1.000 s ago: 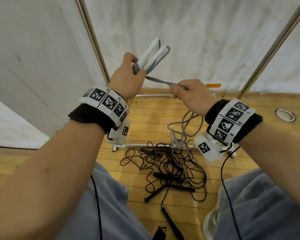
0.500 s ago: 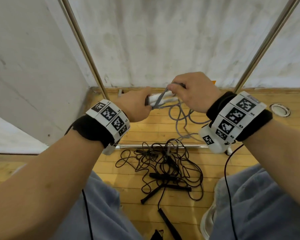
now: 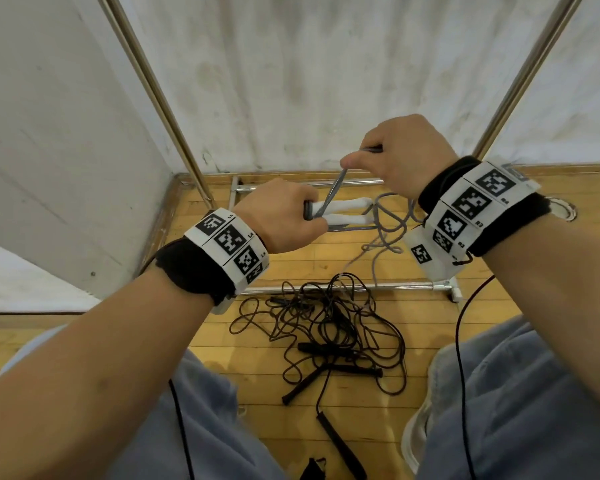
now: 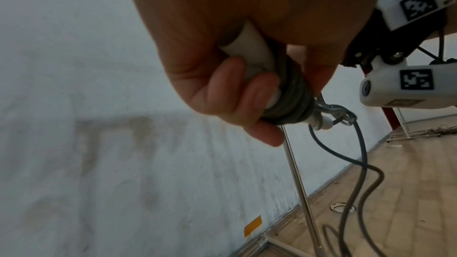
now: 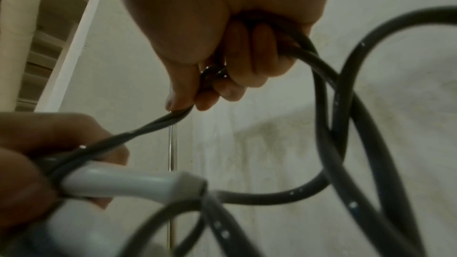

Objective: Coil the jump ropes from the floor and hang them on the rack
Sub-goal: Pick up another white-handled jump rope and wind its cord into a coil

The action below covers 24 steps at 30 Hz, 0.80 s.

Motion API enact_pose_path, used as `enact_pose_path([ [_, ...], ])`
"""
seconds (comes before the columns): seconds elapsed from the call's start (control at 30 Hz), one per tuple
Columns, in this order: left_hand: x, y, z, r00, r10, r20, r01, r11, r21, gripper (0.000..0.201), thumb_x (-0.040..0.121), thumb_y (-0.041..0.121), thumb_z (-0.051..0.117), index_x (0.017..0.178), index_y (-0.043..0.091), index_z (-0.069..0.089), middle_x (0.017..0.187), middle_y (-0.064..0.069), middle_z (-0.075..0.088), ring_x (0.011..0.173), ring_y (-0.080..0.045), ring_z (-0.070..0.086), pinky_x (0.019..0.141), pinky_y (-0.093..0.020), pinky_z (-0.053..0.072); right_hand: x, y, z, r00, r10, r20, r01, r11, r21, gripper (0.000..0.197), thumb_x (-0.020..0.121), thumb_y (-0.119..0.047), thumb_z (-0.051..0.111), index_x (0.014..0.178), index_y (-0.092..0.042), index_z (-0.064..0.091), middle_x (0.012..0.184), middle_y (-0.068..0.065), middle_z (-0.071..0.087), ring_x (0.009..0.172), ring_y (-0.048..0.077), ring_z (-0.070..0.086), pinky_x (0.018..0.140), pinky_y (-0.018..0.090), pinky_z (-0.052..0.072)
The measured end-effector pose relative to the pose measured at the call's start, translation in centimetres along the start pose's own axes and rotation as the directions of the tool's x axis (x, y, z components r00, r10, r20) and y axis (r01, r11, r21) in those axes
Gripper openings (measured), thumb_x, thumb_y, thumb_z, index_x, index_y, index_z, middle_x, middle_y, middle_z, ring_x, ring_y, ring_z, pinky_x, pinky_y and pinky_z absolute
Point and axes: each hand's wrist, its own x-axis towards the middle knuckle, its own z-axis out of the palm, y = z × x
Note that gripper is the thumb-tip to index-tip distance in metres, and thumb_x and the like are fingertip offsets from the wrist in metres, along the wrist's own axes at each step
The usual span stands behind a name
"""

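The black tangled jump ropes (image 3: 326, 327) lie on the wooden plank floor (image 3: 409, 341), in front of the metal rack's base bar (image 3: 388, 288).

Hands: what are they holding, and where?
The left hand grips the grey jump rope's two white handles at their butt ends; the right hand pinches its cord just above them.

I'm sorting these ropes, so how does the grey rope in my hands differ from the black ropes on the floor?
The grey rope has white handles; the black ropes have black ones. The grey rope is gripped by the left hand and right hand; the black ropes lie tangled, untouched. None is hung yet.
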Motion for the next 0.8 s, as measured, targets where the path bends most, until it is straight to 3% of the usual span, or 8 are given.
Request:
enact_pose_path([
  [0.13,-0.6,0.2,-0.8,0.996,0.092,-0.006,-0.092,0.989,-0.113,0.021,0.081,0.033,0.057,0.077,0.014,0.062,0.059,-0.002,0.052,0.054,-0.015,0.046,0.05,-0.028,0.034,0.2,1.1,-0.3,0.993,0.055,0.104,-0.066,0.992,0.105,0.06,0.076,-0.058,0.064,0.056,-0.003,0.049,0.051,0.004,0.035,0.05,0.019,0.033,0.05,0.028,0.029],
  [0.23,-1.0,0.6,-1.5,0.992,0.117,-0.056,-0.125,0.976,-0.18,0.025,0.073,0.036,0.051,0.075,0.013,0.06,0.057,-0.001,0.05,0.052,-0.014,0.043,0.05,-0.027,0.031,0.2,1.4,-0.2,0.982,0.047,0.185,-0.087,0.973,0.213,0.058,0.079,-0.054,0.063,0.051,-0.01,0.038,0.048,0.001,0.023,0.042,0.013,0.022,0.042,0.02,0.023],
  [0.33,-1.2,0.8,-2.0,0.988,0.096,-0.122,-0.129,0.943,-0.307,0.027,0.072,0.034,0.051,0.081,0.011,0.063,0.063,-0.005,0.059,0.056,-0.017,0.052,0.054,-0.032,0.04,0.2,1.6,0.3,0.957,0.052,0.287,-0.149,0.933,0.326,0.054,0.085,-0.047,0.06,0.051,-0.01,0.041,0.05,0.003,0.027,0.044,0.013,0.024,0.044,0.019,0.023],
  [0.43,-1.2,1.0,-2.4,0.978,0.018,-0.206,-0.117,0.872,-0.475,0.031,0.075,0.029,0.052,0.087,0.002,0.063,0.072,-0.014,0.066,0.061,-0.024,0.06,0.055,-0.038,0.046,0.1,1.2,1.3,0.92,0.05,0.389,-0.242,0.852,0.463,0.034,0.092,-0.017,0.057,0.06,-0.018,0.046,0.052,-0.001,0.043,0.045,0.012,0.034,0.049,0.024,0.033],
  [0.5,-1.1,1.3,-2.5,0.969,-0.072,-0.235,-0.098,0.766,-0.636,0.03,0.076,0.024,0.052,0.088,-0.002,0.059,0.07,-0.014,0.064,0.055,-0.02,0.058,0.047,-0.029,0.042,-0.2,0.2,2.4,0.893,0.011,0.45,-0.305,0.751,0.586,0.032,0.092,-0.033,0.053,0.068,-0.012,0.05,0.053,-0.001,0.048,0.04,0.011,0.032,0.04,0.02,0.03],
  [0.6,-0.5,1.6,-2.9,0.935,-0.251,-0.25,-0.059,0.586,-0.808,0.019,0.08,0.02,0.05,0.084,0.001,0.052,0.066,-0.018,0.058,0.048,-0.023,0.053,0.041,-0.025,0.034,-0.4,-1.3,4.1,0.888,-0.005,0.461,-0.335,0.68,0.653,0.059,0.074,-0.073,0.044,0.059,-0.016,0.052,0.056,0.003,0.051,0.04,0.014,0.031,0.041,0.021,0.031],
  [0.7,-0.2,1.6,-3.2,0.891,-0.37,-0.264,-0.026,0.539,-0.842,0.007,0.09,0.013,0.049,0.088,0.007,0.045,0.064,-0.014,0.057,0.036,-0.011,0.048,0.037,-0.022,0.032,-0.3,-2.3,5.0,0.874,-0.006,0.485,-0.384,0.604,0.699,0.064,0.081,-0.075,0.035,0.048,-0.022,0.05,0.052,0.002,0.051,0.037,0.014,0.036,0.042,0.024,0.037],
  [0.8,0.0,1.4,-3.3,0.866,-0.412,-0.283,-0.038,0.511,-0.859,0.007,0.092,0.012,0.047,0.097,0.012,0.043,0.07,-0.011,0.059,0.039,-0.009,0.052,0.036,-0.02,0.032,-0.1,-2.7,5.3,0.864,0.001,0.504,-0.422,0.55,0.721,0.065,0.089,-0.068,0.031,0.05,-0.021,0.05,0.052,0.003,0.054,0.038,0.016,0.041,0.047,0.026,0.039],
])
